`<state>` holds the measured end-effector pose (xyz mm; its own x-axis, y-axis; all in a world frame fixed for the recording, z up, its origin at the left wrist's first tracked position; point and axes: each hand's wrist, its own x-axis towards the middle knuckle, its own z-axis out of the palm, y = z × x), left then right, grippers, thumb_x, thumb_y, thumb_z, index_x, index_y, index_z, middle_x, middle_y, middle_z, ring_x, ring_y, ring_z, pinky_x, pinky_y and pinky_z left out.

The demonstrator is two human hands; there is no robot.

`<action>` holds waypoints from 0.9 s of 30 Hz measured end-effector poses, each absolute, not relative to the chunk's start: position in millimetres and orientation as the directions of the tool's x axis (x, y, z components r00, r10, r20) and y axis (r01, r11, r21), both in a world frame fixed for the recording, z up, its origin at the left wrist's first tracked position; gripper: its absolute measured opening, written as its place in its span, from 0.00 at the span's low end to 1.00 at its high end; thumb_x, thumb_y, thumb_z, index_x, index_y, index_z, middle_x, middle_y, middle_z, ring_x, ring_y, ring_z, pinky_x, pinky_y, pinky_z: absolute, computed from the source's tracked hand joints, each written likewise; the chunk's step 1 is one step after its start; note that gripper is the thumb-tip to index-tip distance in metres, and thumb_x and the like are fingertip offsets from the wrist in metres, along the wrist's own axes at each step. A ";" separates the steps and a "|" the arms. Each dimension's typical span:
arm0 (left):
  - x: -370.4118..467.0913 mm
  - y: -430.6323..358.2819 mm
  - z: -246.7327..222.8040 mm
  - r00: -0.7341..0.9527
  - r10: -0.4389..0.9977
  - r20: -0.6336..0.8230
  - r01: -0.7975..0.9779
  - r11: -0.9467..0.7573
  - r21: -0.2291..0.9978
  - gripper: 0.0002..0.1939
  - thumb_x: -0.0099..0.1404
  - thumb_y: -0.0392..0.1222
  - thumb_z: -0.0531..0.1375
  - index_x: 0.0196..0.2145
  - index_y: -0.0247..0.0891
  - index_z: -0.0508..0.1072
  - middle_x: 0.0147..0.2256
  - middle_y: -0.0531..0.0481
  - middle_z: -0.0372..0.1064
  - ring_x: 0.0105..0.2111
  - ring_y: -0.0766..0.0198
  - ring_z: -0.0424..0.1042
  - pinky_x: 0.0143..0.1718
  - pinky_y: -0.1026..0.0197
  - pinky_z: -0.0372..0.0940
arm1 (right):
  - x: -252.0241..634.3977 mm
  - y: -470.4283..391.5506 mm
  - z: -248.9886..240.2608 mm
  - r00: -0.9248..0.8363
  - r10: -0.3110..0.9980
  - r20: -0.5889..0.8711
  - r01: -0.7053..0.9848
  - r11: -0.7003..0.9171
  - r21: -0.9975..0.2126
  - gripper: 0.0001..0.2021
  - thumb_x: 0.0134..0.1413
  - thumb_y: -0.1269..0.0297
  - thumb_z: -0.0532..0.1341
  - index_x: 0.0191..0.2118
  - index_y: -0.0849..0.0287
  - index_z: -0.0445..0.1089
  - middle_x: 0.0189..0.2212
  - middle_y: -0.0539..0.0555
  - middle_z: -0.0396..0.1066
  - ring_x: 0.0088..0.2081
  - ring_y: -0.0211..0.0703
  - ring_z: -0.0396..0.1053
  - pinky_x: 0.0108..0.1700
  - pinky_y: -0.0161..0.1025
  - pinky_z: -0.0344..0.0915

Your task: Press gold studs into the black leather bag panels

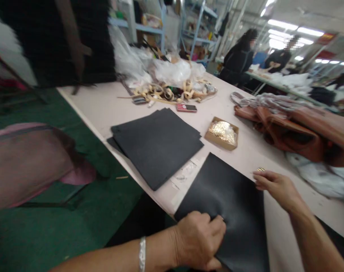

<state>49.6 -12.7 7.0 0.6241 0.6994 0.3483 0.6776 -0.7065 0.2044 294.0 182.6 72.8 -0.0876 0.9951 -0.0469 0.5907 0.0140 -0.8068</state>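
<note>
Black sheet [240,196] | under left hand [199,236] | gold piece [261,169] at right hand [278,187]

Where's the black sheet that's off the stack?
Head view, lower right of centre: the black sheet has the left hand on it, nearer the camera than the cardboard box.

The sheet [240,200] I grip is plain black, the stacked sheets [157,143] dark charcoal. The small pieces [223,129] are gold, their box [219,142] tan, the phone [186,108] red, my table [88,105] pale beige, the floor [112,206] deep green.

Green floor [13,241], blue shelves [149,28], ceiling lights [282,25]
</note>
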 end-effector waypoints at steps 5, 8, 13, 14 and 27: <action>40.2 -12.6 14.2 0.639 0.686 0.349 0.655 -0.723 0.222 0.34 0.59 0.57 0.60 0.54 0.27 0.66 0.51 0.40 0.69 0.32 0.56 0.68 0.25 0.53 0.62 | 242.1 72.9 68.2 -0.242 0.929 -0.279 0.536 -0.111 -0.837 0.14 0.47 0.53 0.66 0.33 0.61 0.74 0.23 0.50 0.71 0.25 0.38 0.68 0.29 0.35 0.67; 42.0 -11.7 15.6 0.640 0.691 0.336 0.658 -0.719 0.227 0.33 0.59 0.56 0.61 0.54 0.28 0.66 0.48 0.42 0.70 0.32 0.56 0.68 0.26 0.53 0.62 | 234.7 44.3 65.1 -0.301 0.901 -0.311 0.620 -0.063 -0.782 0.09 0.54 0.59 0.61 0.33 0.59 0.74 0.24 0.49 0.71 0.26 0.37 0.67 0.30 0.34 0.64; 41.8 -11.3 17.2 0.645 0.694 0.319 0.658 -0.717 0.230 0.28 0.60 0.55 0.60 0.50 0.30 0.68 0.42 0.44 0.71 0.31 0.56 0.66 0.24 0.53 0.60 | 227.3 42.3 65.5 -0.348 0.886 -0.307 0.739 0.058 -0.671 0.08 0.54 0.65 0.59 0.32 0.58 0.75 0.26 0.49 0.73 0.29 0.38 0.68 0.31 0.33 0.61; 41.5 -11.4 17.6 0.646 0.694 0.317 0.657 -0.717 0.233 0.28 0.60 0.55 0.61 0.50 0.30 0.68 0.42 0.44 0.70 0.31 0.56 0.66 0.24 0.53 0.60 | 225.3 44.1 65.9 -0.348 0.883 -0.316 0.753 0.062 -0.655 0.08 0.53 0.65 0.59 0.32 0.58 0.75 0.26 0.50 0.73 0.29 0.38 0.68 0.30 0.33 0.61; 40.5 -11.4 22.6 0.658 0.706 0.261 0.648 -0.708 0.281 0.29 0.60 0.56 0.62 0.51 0.30 0.67 0.45 0.43 0.69 0.34 0.56 0.67 0.26 0.54 0.61 | 220.5 68.5 68.1 -0.266 0.783 -0.562 0.843 -0.095 -0.530 0.04 0.50 0.66 0.60 0.30 0.60 0.71 0.20 0.49 0.70 0.23 0.36 0.68 0.25 0.31 0.62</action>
